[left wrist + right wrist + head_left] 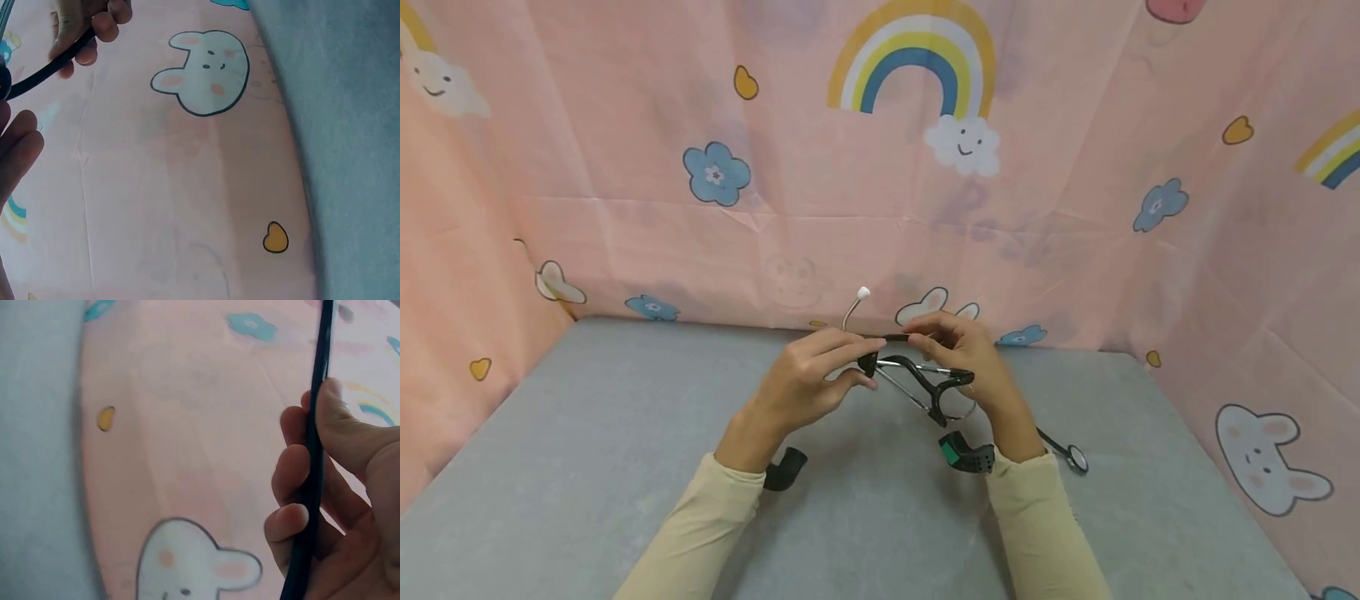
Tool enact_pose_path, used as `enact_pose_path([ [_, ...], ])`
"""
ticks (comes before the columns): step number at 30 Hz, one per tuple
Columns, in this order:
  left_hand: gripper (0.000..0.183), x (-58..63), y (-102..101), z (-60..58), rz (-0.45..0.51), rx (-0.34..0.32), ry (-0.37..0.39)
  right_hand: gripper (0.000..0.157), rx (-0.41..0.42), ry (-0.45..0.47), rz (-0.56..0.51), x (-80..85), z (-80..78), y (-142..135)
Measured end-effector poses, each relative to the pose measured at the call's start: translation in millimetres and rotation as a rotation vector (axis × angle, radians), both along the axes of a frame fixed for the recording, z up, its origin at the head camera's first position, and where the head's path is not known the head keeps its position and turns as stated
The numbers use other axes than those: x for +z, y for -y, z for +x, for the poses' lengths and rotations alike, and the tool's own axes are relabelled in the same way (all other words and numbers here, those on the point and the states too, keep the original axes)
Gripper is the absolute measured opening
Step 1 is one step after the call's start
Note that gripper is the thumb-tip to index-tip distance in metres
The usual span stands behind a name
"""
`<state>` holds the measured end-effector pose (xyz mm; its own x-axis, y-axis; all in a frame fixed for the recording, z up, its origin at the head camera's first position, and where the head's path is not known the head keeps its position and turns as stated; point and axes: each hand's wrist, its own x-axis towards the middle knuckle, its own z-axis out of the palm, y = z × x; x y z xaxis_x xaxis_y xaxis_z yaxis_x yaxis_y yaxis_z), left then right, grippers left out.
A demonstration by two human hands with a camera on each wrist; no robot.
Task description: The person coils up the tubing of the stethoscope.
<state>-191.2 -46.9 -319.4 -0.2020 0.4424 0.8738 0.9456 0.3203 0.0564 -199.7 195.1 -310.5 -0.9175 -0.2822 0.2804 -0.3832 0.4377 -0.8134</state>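
Note:
Both hands hold a stethoscope point(917, 372) up over the grey table. My left hand point(808, 371) pinches a black part at the stethoscope's left end between thumb and fingers. A thin metal tube with a white ear tip point(863, 293) sticks up behind that hand. My right hand point(356, 481) curls its thumb and fingers around the black tubing point(315, 469). Below, between the hands, hang metal tubes and a forked black piece. On the right, beyond the right wrist, the round chest piece point(1077, 458) shows at the end of the tubing. The left wrist view catches only some left fingertips point(22, 147).
The grey table point(647, 433) reaches back to a pink cloth point(820, 192) printed with rainbows, clouds, flowers and rabbits, which also hangs at both sides. Black wrist devices point(966, 454) sit under both wrists, beside beige sleeves point(1037, 517).

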Motion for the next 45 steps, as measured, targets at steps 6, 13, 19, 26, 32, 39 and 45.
enact_pose_path([
  [6,0.044,5.5,13,-4.5,0.119,0.083,-0.023,0.018,-0.001,-0.103,0.106,-5.7,2.0,33],
  [13,0.036,9.8,29,-7.7,0.213,0.21,-0.015,0.016,0.003,-0.235,0.075,-16.3,12.6,68],
  [19,0.034,7.5,36,-6.3,0.314,0.326,0.059,0.021,0.084,-0.552,0.162,-25.6,28.4,89],
  [26,0.026,2.9,36,-8.1,0.293,0.412,0.078,0.02,0.065,-0.754,0.317,-17.2,40.1,94],
  [32,0.029,1.4,32,-10.3,0.252,0.4,0.116,0.018,0.034,-0.808,0.442,-2.4,42.2,89],
  [39,0.033,-1.3,28,-13.1,0.127,0.29,0.231,0.011,-0.01,-0.622,0.46,13.6,41.4,70],
  [45,0.036,-2.5,25,-9.2,-0.071,0.246,0.304,0.011,-0.069,-0.507,0.389,15.9,38.2,58],
])
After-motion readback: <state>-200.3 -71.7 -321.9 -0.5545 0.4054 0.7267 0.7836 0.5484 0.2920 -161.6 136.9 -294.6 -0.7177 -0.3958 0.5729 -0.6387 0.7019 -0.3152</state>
